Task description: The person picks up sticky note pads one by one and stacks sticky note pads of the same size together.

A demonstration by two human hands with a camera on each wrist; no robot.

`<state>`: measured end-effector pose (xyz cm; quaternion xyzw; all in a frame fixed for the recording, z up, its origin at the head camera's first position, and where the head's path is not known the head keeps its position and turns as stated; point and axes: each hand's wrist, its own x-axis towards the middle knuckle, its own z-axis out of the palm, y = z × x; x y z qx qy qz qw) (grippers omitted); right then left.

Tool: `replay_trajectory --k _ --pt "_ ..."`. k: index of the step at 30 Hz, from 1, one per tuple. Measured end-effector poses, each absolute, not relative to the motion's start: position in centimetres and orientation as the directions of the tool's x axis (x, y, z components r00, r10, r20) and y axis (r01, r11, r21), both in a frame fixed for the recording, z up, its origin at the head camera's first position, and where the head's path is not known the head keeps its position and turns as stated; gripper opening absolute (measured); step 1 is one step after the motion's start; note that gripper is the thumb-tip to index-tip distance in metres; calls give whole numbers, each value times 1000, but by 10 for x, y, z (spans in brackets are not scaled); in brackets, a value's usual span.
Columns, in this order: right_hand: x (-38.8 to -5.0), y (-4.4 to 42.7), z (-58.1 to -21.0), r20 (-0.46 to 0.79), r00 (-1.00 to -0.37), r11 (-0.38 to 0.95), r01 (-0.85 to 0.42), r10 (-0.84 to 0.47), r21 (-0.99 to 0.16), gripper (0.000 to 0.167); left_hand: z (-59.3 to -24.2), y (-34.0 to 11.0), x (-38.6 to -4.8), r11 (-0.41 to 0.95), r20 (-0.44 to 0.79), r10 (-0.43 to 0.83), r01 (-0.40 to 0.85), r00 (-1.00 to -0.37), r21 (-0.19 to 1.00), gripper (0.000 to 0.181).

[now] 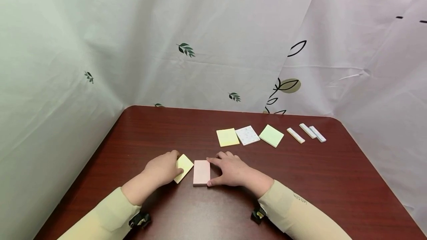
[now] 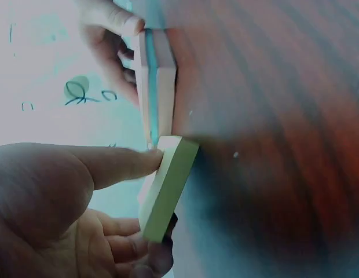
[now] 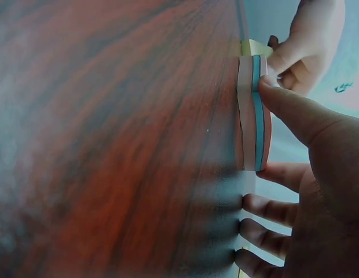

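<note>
My left hand [image 1: 162, 167] pinches a yellow sticky-note pad [image 1: 184, 167], its thumb on top and its fingers at the far side. In the left wrist view this yellow pad [image 2: 171, 188] is tilted off the table. Just right of it lies a pink stack of sticky notes [image 1: 201, 172], which shows a blue layer between pink ones in the right wrist view. My right hand [image 1: 231, 169] holds that stack's right side, thumb at the near corner and index finger at the far corner; its other fingertips rest near the table. The two pads almost touch.
Behind the hands, a yellow pad [image 1: 228, 137], a patterned white pad [image 1: 247, 135] and a green pad [image 1: 271, 136] lie in a row. Further right are narrow strips [image 1: 295, 135], three in all. A white leaf-print curtain [image 1: 213, 29] hangs behind the brown table [image 1: 160, 129].
</note>
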<state>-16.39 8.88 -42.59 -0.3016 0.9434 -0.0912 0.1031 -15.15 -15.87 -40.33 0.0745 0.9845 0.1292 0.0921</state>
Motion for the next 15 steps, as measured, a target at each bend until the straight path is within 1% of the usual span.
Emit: replay_trajectory --k 2,5,8,12,15 --pt "-164 89 -426 -142 -797 803 -549 -587 -232 84 -402 -164 -155 944 -175 192 133 -966 303 33" --pt "-165 88 -426 -145 -796 803 -550 -587 -231 84 -400 -172 -160 912 -199 230 140 -953 386 22" --pt "-165 88 -427 -148 -796 803 -549 -587 -231 84 -399 -179 -163 869 -231 250 112 -940 483 15" --pt "-165 89 -427 -150 -797 805 -548 -585 -229 84 -400 -184 -164 807 -255 248 53 -935 588 13" --pt "-165 89 -426 -154 -797 806 -546 -583 -229 83 -401 -187 -165 766 -254 236 19 -938 642 15"
